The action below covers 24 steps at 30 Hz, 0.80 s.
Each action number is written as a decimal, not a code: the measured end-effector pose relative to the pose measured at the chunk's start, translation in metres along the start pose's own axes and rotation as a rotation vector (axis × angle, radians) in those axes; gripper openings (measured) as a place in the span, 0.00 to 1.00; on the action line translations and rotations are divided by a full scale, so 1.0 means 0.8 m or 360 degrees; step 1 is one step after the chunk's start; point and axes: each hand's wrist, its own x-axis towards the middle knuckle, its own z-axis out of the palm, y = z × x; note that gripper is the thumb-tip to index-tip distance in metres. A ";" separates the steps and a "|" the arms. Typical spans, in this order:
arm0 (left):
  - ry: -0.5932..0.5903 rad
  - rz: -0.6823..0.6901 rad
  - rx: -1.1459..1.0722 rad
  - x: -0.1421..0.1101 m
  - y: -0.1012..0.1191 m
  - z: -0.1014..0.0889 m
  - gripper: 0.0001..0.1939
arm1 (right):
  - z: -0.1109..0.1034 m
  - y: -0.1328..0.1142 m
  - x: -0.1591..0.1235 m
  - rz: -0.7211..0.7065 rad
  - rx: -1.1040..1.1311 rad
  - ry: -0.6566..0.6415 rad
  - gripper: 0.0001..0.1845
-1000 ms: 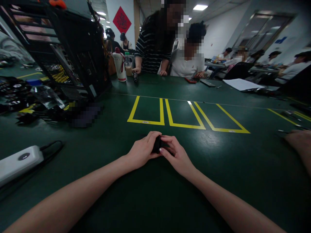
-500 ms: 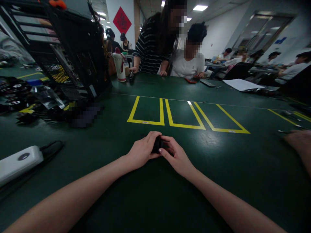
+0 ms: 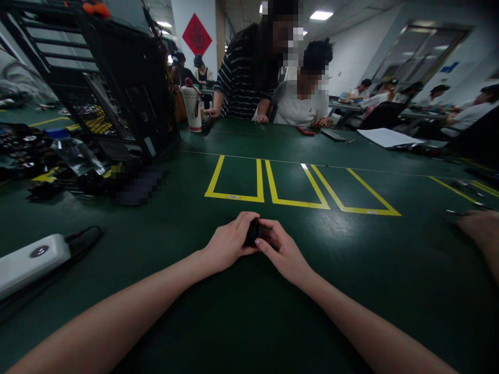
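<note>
A small black object (image 3: 252, 234) sits between my two hands, low over the green table (image 3: 249, 322). Its kind cannot be made out, since fingers cover much of it. My left hand (image 3: 232, 239) is closed around its left side, fingers over the top and thumb below. From the right, my right hand (image 3: 283, 248) pinches it, thumb at the near edge and fingertips at the far edge. Just beyond the hands, strips of yellow tape (image 3: 300, 203) mark several open-ended boxes on the tabletop.
At left stand a black frame (image 3: 136, 104), a plastic bottle (image 3: 76, 150) and a white power strip (image 3: 35, 262) with a cable. Across the table are a white cup (image 3: 192, 109), phones (image 3: 332, 135), papers (image 3: 390, 137) and two people. Another person's hand (image 3: 479, 228) rests at right.
My hands and the black object have kept the same pose. Across the table, the striped-sleeved person's hand near the cup has shifted slightly.
</note>
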 end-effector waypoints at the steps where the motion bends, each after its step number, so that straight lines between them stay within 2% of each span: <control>1: 0.0004 0.0002 -0.0001 0.000 0.000 0.000 0.30 | 0.000 0.000 0.000 0.0005 0.0002 -0.0004 0.18; 12: -0.0004 0.0022 0.0009 -0.001 0.001 -0.003 0.31 | 0.000 -0.003 -0.002 -0.0094 -0.0057 0.0025 0.19; 19: -0.0005 0.0013 -0.0002 0.000 0.001 -0.001 0.30 | 0.000 0.002 0.000 -0.0119 0.0000 0.0095 0.14; 24: -0.0007 0.0017 -0.0013 0.000 0.000 -0.002 0.30 | -0.001 0.001 0.000 -0.0048 -0.0012 0.0104 0.19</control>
